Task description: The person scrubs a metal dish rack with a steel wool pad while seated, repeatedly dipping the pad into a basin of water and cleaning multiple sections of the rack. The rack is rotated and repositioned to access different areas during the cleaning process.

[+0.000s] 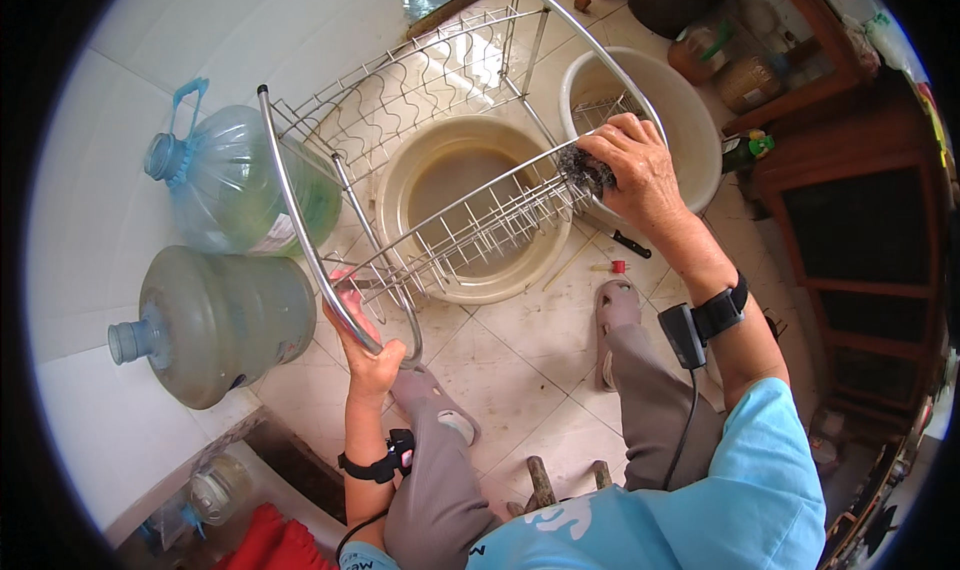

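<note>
A chrome wire dish rack (439,253) is held tilted above a beige plastic basin (551,270) of murky water. My left hand (367,349) grips the rack's curved tube frame at its lower left end. In my right hand (634,161) is a dark steel wool scourer (583,171), pressed against the rack's wires near its right end. The palm side of the right hand is hidden. Part of the basin shows through the wires.
At left lie a large clear water bottle (240,180) and a water-cooler jug (225,326). A second basin (694,135) holds a wire rack piece. On the tiles are a black-handled knife (631,244) and a small red-capped item (618,267). A wooden cabinet (862,225) stands right.
</note>
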Tool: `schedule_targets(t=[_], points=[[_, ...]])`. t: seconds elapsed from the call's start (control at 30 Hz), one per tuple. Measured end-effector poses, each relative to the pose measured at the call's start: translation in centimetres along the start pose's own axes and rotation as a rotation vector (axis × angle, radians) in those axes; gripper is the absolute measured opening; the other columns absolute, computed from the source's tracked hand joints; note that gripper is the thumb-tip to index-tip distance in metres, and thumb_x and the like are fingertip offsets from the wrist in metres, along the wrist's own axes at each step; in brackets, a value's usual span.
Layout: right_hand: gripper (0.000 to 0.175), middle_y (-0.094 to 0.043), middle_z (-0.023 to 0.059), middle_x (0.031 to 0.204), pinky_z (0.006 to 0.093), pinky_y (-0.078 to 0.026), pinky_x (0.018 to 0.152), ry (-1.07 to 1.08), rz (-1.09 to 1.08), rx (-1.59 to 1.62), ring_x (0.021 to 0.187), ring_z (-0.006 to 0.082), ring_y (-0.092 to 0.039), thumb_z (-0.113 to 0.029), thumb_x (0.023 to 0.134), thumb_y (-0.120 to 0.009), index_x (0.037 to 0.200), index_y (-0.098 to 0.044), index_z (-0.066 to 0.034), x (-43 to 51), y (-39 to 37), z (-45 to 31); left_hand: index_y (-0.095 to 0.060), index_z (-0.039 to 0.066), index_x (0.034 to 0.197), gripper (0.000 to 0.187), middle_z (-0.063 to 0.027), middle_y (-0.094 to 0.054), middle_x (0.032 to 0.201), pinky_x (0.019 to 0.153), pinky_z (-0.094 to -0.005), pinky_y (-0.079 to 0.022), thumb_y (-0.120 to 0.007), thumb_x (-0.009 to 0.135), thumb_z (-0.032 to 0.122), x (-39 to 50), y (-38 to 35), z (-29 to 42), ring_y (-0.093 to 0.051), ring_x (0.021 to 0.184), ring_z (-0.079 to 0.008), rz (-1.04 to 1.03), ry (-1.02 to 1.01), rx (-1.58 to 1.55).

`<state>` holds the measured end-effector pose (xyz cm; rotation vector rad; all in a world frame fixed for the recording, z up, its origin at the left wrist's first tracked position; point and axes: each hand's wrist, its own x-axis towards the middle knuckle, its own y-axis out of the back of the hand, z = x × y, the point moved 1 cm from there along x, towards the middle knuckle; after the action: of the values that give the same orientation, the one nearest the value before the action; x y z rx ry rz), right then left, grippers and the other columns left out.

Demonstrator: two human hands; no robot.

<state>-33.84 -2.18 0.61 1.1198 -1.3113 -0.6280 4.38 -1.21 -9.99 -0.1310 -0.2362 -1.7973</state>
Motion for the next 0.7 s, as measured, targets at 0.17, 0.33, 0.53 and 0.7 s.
schedule_targets(t=[0.17,0.33,0.53,0.7], points=[[0.046,-0.065,0.0033,0.096,0.0382,-0.042,0.090,-0.031,0.069,0.091,0.105,0.0247,-0.058,0.005,0.057,-0.071,0.101,-0.065,-0.0083,-1.9,-1.8,0.2,-0.012,0.010,0.156,0.109,-0.0145,-0.024,0.157,0.120,-0.0489,-0.011,-0.055,0.057,-0.002,0.1,0.5,0.4,-0.018,0.150,-0.0300,0.005,0.063,0.052],[0.049,-0.063,0.0037,0.098,0.0399,-0.041,0.092,-0.044,0.135,0.128,0.106,0.0253,-0.058,0.006,0.057,-0.070,0.103,-0.064,-0.0071,-2.5,-2.4,-0.2,0.000,0.005,0.157,0.112,-0.0180,-0.009,0.164,0.120,-0.0559,-0.012,-0.065,0.066,0.000,0.7,0.0,5.2,-0.013,0.152,-0.0351,0.141,-0.071,0.675],[0.050,-0.063,0.0060,0.097,0.0414,-0.041,0.092,-0.031,0.161,0.162,0.106,0.0275,-0.058,0.006,0.057,-0.070,0.105,-0.062,-0.0050,-2.0,-2.7,-0.5,-0.022,-0.001,0.152,0.122,-0.0240,-0.034,0.152,0.116,-0.0528,-0.021,-0.091,0.057,0.034,7.4,-4.3,10.3,-0.031,0.144,-0.0348,-0.358,-0.265,1.180],[0.042,-0.060,0.0046,0.099,0.0409,-0.040,0.092,-0.051,0.135,0.157,0.109,0.0249,-0.055,-0.005,0.068,-0.074,0.108,-0.060,-0.0050,-2.9,-3.7,-0.6,-0.051,0.002,0.130,0.094,-0.0113,-0.061,0.112,0.093,-0.0415,-0.042,-0.091,0.054,0.041,11.8,-7.4,7.1,-0.058,0.106,-0.0274,-0.471,-0.033,1.251]])
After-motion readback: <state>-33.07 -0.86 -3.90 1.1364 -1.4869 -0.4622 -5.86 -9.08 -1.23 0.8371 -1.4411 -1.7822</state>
